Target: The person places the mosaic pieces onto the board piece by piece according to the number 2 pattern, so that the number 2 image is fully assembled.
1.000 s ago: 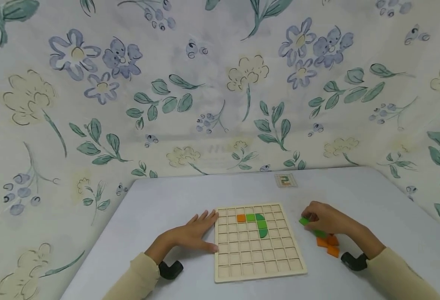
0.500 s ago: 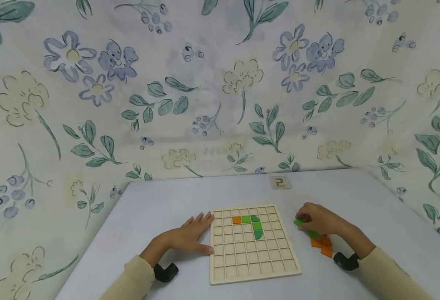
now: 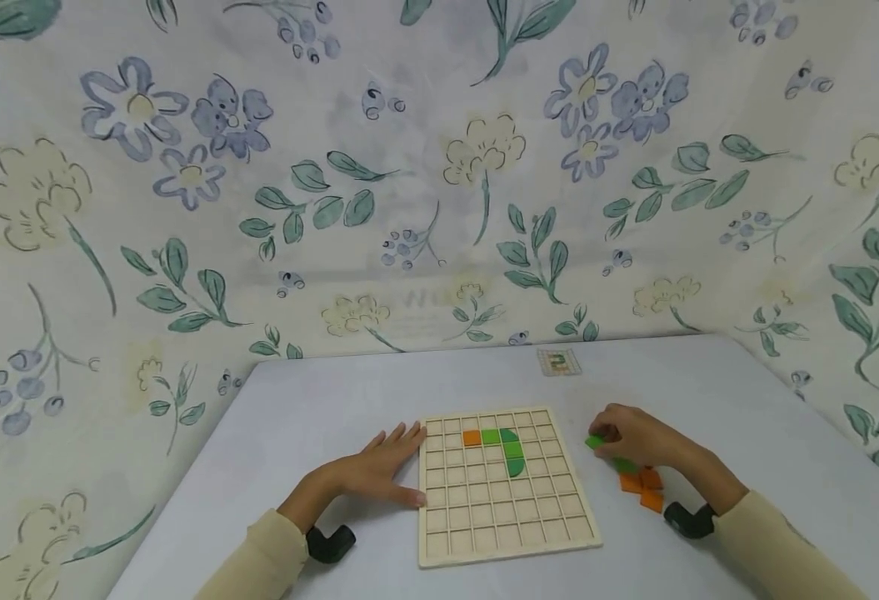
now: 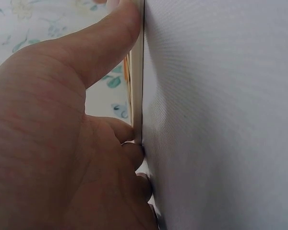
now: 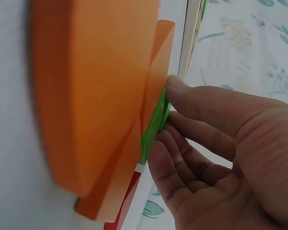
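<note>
My left hand (image 3: 375,473) lies with spread fingers against the left edge of a wooden grid board (image 3: 476,521). In the left wrist view, the thumb (image 4: 103,40) and fingers touch the board's side. On the board lie an orange square tile (image 3: 472,438), two light green squares and two dark green rounded pieces. Right of it, my right hand (image 3: 637,435) pinches a green tile (image 3: 595,441) between thumb and fingertips, low over the table. Another green tile (image 3: 625,465) shows under the hand. The right wrist view has the green tile (image 5: 156,127) at the fingertips, partly hidden.
Several orange tiles (image 3: 651,500) lie in a loose pile below the right hand. A red piece (image 5: 124,201) shows in the right wrist view. A small pattern card (image 3: 559,362) lies at the back of the white table (image 3: 379,383). Floral cloth (image 3: 409,167) hangs behind.
The head view has shifted slightly, so everything sits a little further left. Both hands keep nearly the same place, and the tiles on the board are unchanged.
</note>
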`<state>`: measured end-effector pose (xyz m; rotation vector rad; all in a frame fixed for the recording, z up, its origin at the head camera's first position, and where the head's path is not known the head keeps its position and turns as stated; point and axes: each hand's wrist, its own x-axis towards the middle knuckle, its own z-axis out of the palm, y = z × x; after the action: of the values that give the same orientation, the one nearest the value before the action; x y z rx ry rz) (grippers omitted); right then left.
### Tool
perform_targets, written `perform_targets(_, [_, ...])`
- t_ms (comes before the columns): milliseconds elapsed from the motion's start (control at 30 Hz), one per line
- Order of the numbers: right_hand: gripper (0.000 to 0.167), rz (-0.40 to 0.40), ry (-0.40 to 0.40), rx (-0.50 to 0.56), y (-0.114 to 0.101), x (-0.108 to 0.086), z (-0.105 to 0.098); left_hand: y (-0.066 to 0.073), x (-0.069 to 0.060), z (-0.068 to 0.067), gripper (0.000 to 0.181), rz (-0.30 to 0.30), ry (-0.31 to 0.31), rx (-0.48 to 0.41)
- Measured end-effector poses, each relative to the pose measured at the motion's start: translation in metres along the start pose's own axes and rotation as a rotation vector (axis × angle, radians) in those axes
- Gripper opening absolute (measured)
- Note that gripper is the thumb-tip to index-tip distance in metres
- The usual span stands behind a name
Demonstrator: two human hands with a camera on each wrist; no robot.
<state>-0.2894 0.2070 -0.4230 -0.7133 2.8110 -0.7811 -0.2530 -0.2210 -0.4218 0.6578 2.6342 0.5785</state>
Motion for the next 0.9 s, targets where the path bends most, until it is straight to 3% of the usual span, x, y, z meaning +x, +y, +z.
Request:
perform_targets(267, [0.024,0.034,-0.009,-0.004,-0.001,-0.005,0.002,0.004,0.000,0.001,0.109,0.014,-0.005,0.013])
perform_targets(667, [0.025,-0.010,-0.012,-0.049,-0.004,0.005,0.000,-0.004,0.001,-0.001,0.110,0.005,-0.006,0.014])
perform_targets(900, [0.031,0.026,-0.018,-0.006,-0.004,0.003,0.002,-0.005,0.002,0.001,0.113,0.005,-0.015,0.019])
